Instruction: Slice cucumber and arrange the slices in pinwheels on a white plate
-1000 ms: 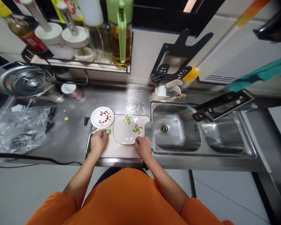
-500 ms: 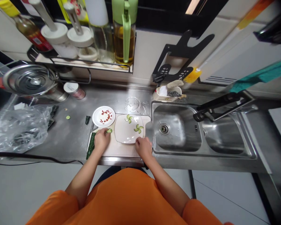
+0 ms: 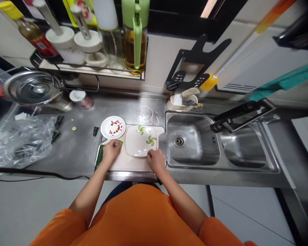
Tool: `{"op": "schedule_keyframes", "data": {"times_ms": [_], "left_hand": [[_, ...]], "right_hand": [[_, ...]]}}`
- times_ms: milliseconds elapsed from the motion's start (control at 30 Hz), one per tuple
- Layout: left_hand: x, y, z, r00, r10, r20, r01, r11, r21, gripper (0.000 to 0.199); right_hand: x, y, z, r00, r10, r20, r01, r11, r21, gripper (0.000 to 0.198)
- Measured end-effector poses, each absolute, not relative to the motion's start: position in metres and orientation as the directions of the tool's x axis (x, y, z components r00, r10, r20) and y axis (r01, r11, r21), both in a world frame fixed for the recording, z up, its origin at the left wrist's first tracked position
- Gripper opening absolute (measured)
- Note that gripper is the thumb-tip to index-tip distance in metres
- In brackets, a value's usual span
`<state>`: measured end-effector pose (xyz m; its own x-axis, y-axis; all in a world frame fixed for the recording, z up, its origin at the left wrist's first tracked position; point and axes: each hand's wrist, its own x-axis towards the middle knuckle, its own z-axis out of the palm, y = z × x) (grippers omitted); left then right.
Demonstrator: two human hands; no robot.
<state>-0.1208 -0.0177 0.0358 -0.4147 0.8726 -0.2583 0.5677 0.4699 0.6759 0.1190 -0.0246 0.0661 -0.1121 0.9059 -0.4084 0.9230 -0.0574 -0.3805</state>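
My left hand [image 3: 111, 151] pinches a cucumber slice [image 3: 120, 142] over the cutting board [image 3: 133, 165], just left of the square white plate [image 3: 138, 147]. Two pinwheels of cucumber pieces lie on that plate, one cucumber pinwheel [image 3: 140, 129] at the top and another cucumber pinwheel [image 3: 151, 140] at the right. At the plate's lower right corner is my right hand [image 3: 156, 160], its fingers curled together; what they hold, if anything, is hidden. Partly behind my left wrist lies a dark green cucumber [image 3: 99, 158]. A small round plate [image 3: 107, 129] holds red bits.
A broad knife blade [image 3: 163, 145] lies at the board's right end, beside the double sink [image 3: 195, 160]. On the counter's left are a cucumber end [image 3: 95, 131], a plastic bag [image 3: 36, 140], a pink jar [image 3: 81, 99] and a lidded pot [image 3: 38, 89]. Seasoning bottles stand on a rack [image 3: 92, 69] above.
My left hand has shifted slightly, and the cucumber slice in it has turned from face-on to more edge-on. My right hand stays at the plate's corner. The view has moved slightly.
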Motion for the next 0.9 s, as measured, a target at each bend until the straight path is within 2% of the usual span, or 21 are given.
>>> {"op": "schedule_keyframes", "data": {"times_ms": [100,200,367,500,633,800,900], "left_hand": [[-0.118,-0.017,0.041,-0.371,0.853,-0.367,0.393,0.502,0.77,0.028],[-0.11,-0.016,0.047,-0.221,0.846,-0.486,0.235,0.529,0.815,0.033],[-0.084,-0.011,0.055,0.037,0.846,-0.532,0.149,0.521,0.84,0.03],[-0.069,-0.008,0.056,0.136,0.82,-0.556,0.1,0.547,0.831,0.03],[-0.066,-0.006,0.055,0.153,0.785,-0.6,0.068,0.598,0.799,0.03],[-0.064,-0.007,0.051,0.114,0.73,-0.674,-0.027,0.68,0.733,0.03],[-0.06,-0.008,0.047,0.047,0.719,-0.693,-0.037,0.695,0.719,0.028]], "right_hand": [[0.117,-0.021,0.062,-0.14,0.916,-0.375,0.885,-0.054,-0.462,0.014],[0.113,-0.016,0.057,-0.204,0.934,-0.293,0.789,-0.02,-0.614,0.016],[0.103,-0.007,0.057,-0.228,0.951,-0.21,0.644,-0.014,-0.765,0.021],[0.101,-0.003,0.062,-0.23,0.932,-0.279,0.639,-0.072,-0.766,0.014],[0.105,-0.002,0.064,-0.209,0.927,-0.312,0.654,-0.105,-0.749,0.015],[0.109,-0.001,0.058,-0.204,0.932,-0.3,0.623,-0.113,-0.774,0.018],[0.111,0.001,0.054,-0.171,0.937,-0.306,0.694,-0.106,-0.713,0.02]]}}
